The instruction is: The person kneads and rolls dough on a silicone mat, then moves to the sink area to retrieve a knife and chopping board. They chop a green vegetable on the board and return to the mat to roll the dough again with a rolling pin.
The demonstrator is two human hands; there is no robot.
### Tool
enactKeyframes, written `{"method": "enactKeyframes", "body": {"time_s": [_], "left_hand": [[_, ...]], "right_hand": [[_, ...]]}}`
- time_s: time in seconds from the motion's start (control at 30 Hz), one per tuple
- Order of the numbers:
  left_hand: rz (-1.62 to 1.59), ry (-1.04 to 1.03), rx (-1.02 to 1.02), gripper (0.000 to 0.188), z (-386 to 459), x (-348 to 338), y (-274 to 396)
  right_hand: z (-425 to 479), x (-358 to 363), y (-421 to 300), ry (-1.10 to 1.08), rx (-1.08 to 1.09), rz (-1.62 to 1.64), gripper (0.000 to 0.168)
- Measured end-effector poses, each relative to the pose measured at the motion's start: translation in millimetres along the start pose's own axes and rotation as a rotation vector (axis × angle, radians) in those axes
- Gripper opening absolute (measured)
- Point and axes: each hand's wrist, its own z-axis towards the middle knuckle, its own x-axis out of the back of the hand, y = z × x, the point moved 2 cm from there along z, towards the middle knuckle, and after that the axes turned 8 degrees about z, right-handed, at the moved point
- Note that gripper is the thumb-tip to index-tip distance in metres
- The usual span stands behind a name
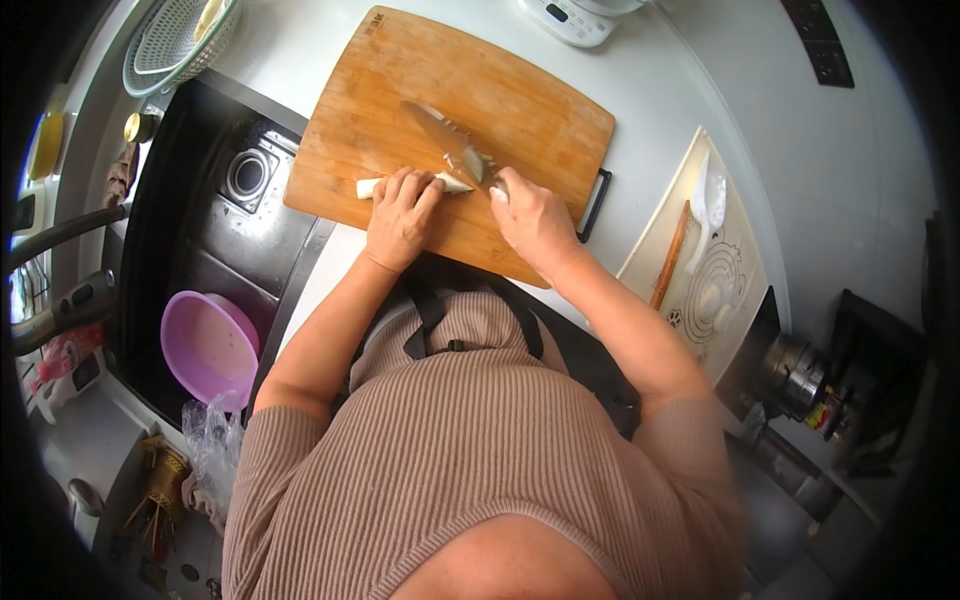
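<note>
A wooden cutting board [360, 120] lies on the counter before me. My left hand [405, 206] presses down on a pale, peeled stalk-like vegetable [367, 188], its fingers curled over the middle. The left end of the piece shows beyond my fingers, and its right end is cut at a slant. In my right hand [531, 217] is the handle of a kitchen knife [441, 133]. The blade points away to the upper left, just beyond the vegetable's cut end. Small bits of it seem to cling near the blade, though blur hides their detail.
A black sink [202, 232] holding a purple basin [210, 345] is at my left. Behind it stand nested colander baskets [176, 45]. A white kitchen scale [574, 22] sits at the back. On my right, a pastry mat [697, 300] bears a rolling pin [671, 255] and a white spoon [703, 210].
</note>
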Motion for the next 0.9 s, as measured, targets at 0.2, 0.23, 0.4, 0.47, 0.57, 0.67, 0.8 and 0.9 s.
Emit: {"method": "enactKeyframes", "body": {"time_s": [0.2, 0.23, 0.4, 0.47, 0.57, 0.67, 0.8, 0.9], "left_hand": [[0.024, -0.002, -0.006, 0.028, -2, -2, -2], [0.024, -0.003, -0.007, 0.028, -3, -3, -2], [0.01, -0.034, -0.016, 0.028, -3, -3, -3], [0.018, -0.082, -0.006, 0.028, -6, -5, -3], [0.042, -0.091, 0.006, 0.028, -5, -7, -5], [0.008, -0.008, -0.013, 0.028, -3, 0, -2], [-0.016, 0.006, -0.004, 0.028, 0, -2, -2], [-0.01, 0.017, 0.001, 0.028, -2, -2, -2]], "right_hand": [[-15, 34, -23, -0.2, 0.1, -0.135, 0.01], [-16, 37, -24, -0.23, 0.096, -0.167, 0.01], [-16, 26, -13, -0.226, 0.159, -0.19, 0.01], [-12, 5, -7, -0.221, 0.117, -0.223, 0.012], [-6, -11, -5, -0.133, 0.101, -0.179, 0.014], [-1, -9, -3, 0.001, -0.043, -0.003, 0.014], [-4, 12, -3, 0.021, -0.129, 0.07, 0.015], [-18, 30, -24, -0.13, 0.005, -0.068, 0.012]]}}
